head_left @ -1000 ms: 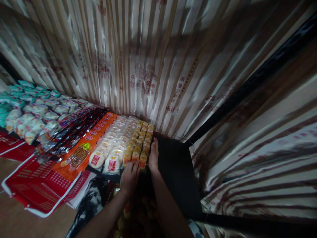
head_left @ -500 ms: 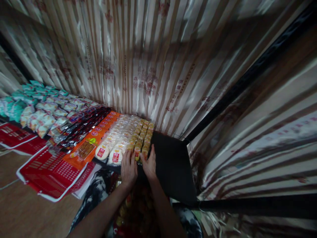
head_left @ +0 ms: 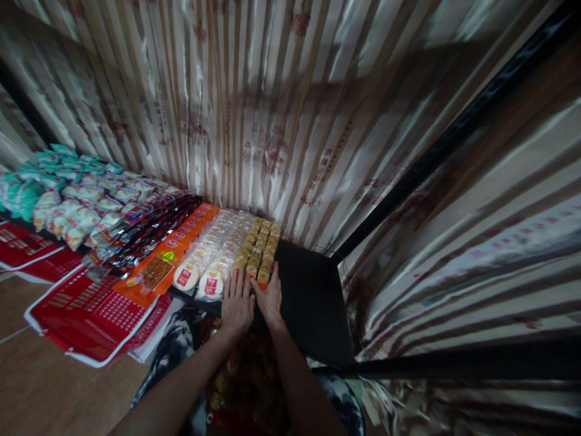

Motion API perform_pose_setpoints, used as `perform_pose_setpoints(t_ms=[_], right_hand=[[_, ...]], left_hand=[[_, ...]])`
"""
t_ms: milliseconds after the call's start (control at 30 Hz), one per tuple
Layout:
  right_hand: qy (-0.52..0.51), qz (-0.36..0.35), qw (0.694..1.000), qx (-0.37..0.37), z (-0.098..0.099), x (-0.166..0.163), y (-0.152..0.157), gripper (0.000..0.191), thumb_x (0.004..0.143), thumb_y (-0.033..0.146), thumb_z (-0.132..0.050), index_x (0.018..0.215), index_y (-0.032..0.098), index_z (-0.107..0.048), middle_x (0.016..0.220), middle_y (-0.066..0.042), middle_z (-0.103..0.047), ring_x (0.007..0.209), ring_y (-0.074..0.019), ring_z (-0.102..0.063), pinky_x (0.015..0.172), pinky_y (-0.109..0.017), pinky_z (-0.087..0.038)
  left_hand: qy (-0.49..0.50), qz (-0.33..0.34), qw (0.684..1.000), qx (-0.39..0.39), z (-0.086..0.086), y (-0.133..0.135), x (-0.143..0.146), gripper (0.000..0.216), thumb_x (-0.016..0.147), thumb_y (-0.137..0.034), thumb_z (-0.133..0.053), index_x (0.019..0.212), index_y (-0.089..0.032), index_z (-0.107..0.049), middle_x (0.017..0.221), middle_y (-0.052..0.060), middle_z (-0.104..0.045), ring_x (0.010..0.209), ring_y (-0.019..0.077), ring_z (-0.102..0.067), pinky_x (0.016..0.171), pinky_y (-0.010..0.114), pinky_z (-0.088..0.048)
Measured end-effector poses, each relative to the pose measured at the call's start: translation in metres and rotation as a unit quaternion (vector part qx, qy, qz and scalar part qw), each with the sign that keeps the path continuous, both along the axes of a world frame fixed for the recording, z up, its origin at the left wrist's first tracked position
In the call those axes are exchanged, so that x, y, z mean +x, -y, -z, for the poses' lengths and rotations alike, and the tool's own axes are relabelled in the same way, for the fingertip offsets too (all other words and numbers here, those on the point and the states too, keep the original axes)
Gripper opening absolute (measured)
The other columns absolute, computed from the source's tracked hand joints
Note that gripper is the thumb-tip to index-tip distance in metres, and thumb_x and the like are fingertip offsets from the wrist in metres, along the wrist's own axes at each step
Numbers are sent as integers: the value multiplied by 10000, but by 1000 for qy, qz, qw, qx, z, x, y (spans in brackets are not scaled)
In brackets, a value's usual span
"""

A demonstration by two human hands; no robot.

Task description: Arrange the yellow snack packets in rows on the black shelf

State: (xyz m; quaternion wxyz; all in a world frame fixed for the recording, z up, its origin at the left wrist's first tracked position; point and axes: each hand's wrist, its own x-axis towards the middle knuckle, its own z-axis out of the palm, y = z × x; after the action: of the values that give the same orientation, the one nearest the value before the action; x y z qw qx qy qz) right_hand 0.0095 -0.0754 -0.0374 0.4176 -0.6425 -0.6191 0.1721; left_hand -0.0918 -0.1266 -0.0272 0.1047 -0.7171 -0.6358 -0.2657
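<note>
Small yellow wrapped snack packs [head_left: 258,242] stand in several tight rows on a black shelf [head_left: 313,297]. My left hand [head_left: 238,303] lies against the front end of these rows with its fingers stretched out. Beside it, my right hand [head_left: 269,297] touches the front right corner, thumb and fingers spread apart around the end packs. Clear-wrapped white round crackers [head_left: 209,284] adjoin the yellow rows on the left. Below my forearms, between the knees, more yellow packs [head_left: 222,384] lie in a dark, reddish container whose shape is hard to make out.
Leftward along the shelf lie an orange snack bag [head_left: 158,263], dark shiny packets [head_left: 154,227], white packets [head_left: 82,218] and green packets [head_left: 27,194]. Red baskets [head_left: 91,315] sit below on the floor. A striped plastic curtain [head_left: 272,109] hangs behind, with a black post [head_left: 385,200] at right.
The left hand's fingers have straightened and lie flatter at the front of the yellow packs. The right hand has shifted slightly, still at their corner. The view has moved a little.
</note>
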Motion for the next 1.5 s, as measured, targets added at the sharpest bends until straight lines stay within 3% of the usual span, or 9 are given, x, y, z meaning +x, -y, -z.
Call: perform_pose_setpoints(t_ms=[600, 1000, 1333, 1500], right_hand=[[17, 15, 1000, -5, -1, -3, -1, 764, 788, 518, -462, 1392, 114, -226, 1348, -180, -426, 1215, -294, -426, 958, -444, -382], [16, -2, 1000, 25, 5, -2, -1, 723, 824, 510, -378, 1380, 67, -247, 1411, -187, -325, 1295, -295, -308, 1041, -464, -282], [-35, 6, 999, 5, -1, 2, 2, 698, 820, 495, -385, 1366, 75, -277, 1400, -177, -347, 1292, -269, -319, 1053, -437, -282], [-76, 16, 996, 40, 0, 6, 7, 607, 848, 458, -366, 1341, 106, -322, 1392, -169, -359, 1297, -251, -316, 1058, -456, -273]], left_hand=[[-2, 9, 1000, 16, 7, -13, 2, 504, 831, -223, -394, 1307, -59, -398, 1413, 174, -337, 1361, 291, -145, 1063, 503, -277], [-26, 24, 999, 14, 0, -13, 2, 484, 838, -192, -389, 1286, -11, -417, 1397, 203, -350, 1356, 315, -121, 1053, 481, -310], [8, 19, 1000, -14, -1, -10, 1, 510, 818, -194, -429, 1300, -33, -400, 1433, 189, -293, 1366, 303, -109, 1077, 485, -260], [10, 13, 1000, 2, 0, -10, 1, 507, 821, -201, -426, 1303, -47, -401, 1423, 175, -322, 1361, 296, -150, 1067, 473, -280]])
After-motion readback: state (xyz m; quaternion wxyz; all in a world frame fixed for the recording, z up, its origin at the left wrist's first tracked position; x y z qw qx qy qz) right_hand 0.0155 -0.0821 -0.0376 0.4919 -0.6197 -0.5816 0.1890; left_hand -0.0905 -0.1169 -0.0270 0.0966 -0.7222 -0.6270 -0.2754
